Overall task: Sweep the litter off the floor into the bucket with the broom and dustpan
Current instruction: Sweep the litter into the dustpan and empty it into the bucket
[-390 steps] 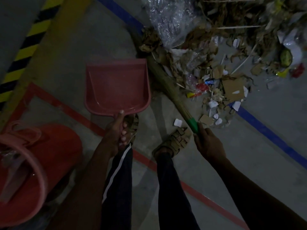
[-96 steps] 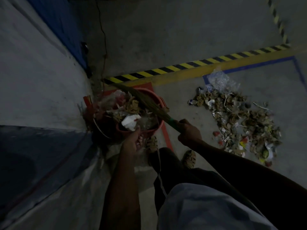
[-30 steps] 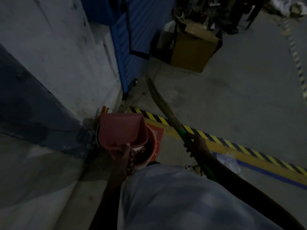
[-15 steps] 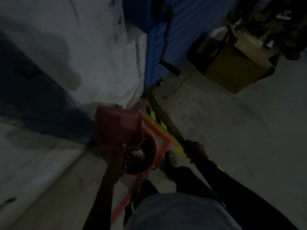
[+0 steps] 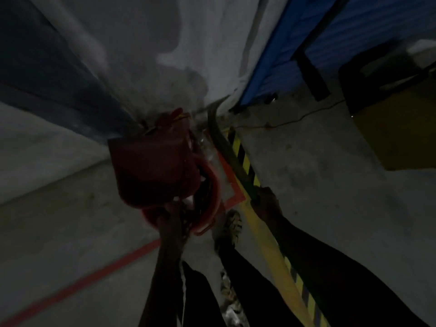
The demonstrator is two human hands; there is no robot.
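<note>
Two hands are working beside the bucket (image 5: 212, 194) in the head view. Left hand (image 5: 171, 219) is gripping the dustpan (image 5: 151, 168) by its handle, the pan lying over the bucket's mouth and reaching away from the grip. Right hand (image 5: 265, 201), just right of the bucket, is clasping the broom (image 5: 226, 149), whose long axis is running up past the bucket toward the wall (image 5: 141, 55). Litter is mostly hidden; bits are showing dimly below the bucket, between the legs.

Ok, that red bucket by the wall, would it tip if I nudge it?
Probably not easily: the bucket stands on the floor and looks filled with litter. It is likely light plastic, so it might slide. The dustpan hides most of it.
</note>
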